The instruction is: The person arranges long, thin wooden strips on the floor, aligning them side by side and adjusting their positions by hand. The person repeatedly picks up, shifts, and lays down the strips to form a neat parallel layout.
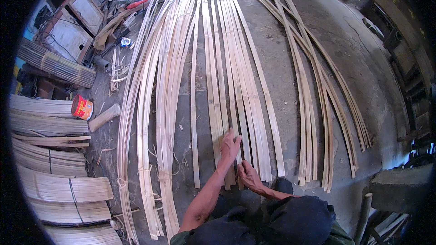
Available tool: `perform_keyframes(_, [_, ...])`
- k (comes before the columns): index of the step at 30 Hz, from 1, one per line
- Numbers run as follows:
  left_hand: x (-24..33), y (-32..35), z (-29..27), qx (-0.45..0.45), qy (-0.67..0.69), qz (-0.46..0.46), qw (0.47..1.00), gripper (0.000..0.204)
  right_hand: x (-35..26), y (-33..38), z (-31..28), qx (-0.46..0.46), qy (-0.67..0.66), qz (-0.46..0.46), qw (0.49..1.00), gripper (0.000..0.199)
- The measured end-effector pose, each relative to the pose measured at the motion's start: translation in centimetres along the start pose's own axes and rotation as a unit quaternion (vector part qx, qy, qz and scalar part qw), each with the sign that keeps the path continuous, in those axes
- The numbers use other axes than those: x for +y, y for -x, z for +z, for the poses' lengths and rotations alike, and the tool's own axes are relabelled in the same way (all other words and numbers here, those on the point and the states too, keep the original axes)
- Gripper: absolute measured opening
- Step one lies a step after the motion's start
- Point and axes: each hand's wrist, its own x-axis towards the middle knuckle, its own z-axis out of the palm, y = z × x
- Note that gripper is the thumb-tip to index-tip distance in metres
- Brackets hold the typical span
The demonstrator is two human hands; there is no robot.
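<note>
Long, pale split bamboo strips (254, 122) lie side by side on the floor in front of me, running away from my knees. Over the near part of this middle group, my left hand (230, 147) is closed with thumb and fingers on a bamboo strip (232, 113). Lower down and just to the right, my right hand (249, 176) has its fingers curled at the strips' near ends; the hand partly covers what it grips. A single strip (195, 122) lies apart on the left of the group, and another (269, 118) along its right side.
Loose strip bundles lie left (165, 109) and, crossing each other, right (313, 95). Tied bundles (68, 190) are stacked at the near left, by a red tin (82, 107) and a short log (104, 117). A slatted roll (56, 62) and wood scraps (113, 25) stand behind.
</note>
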Motion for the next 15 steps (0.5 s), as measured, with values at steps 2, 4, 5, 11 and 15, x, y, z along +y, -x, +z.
perform_keyframes(2, [0.9, -0.1, -0.2, -0.013, 0.055, -0.021, 0.998, 0.057, 0.8, -0.3, 0.0, 0.005, -0.021, -0.004, 1.0, 0.025])
perform_keyframes(4, [2.8, 0.0, -0.9, -0.005, 0.091, -0.039, 0.995, 0.055, 2.4, -0.7, 0.4, 0.024, -0.033, -0.04, 0.998, 0.022])
perform_keyframes(5, [3.9, 0.0, -1.0, 0.009, 0.1, -0.045, 0.994, 0.055, 3.7, -0.8, 0.7, 0.043, -0.035, -0.072, 0.996, 0.021])
perform_keyframes(11, [9.4, 0.0, -2.0, 0.038, 0.138, 0.002, 0.99, 0.05, 0.6, 0.7, -2.5, 0.076, -0.086, -0.11, 0.987, 0.023])
perform_keyframes(15, [8.7, -1.1, 0.2, 0.02, 0.122, 0.031, 0.992, 0.058, 1.0, 0.7, -3.4, 0.089, -0.106, -0.086, 0.987, 0.022])
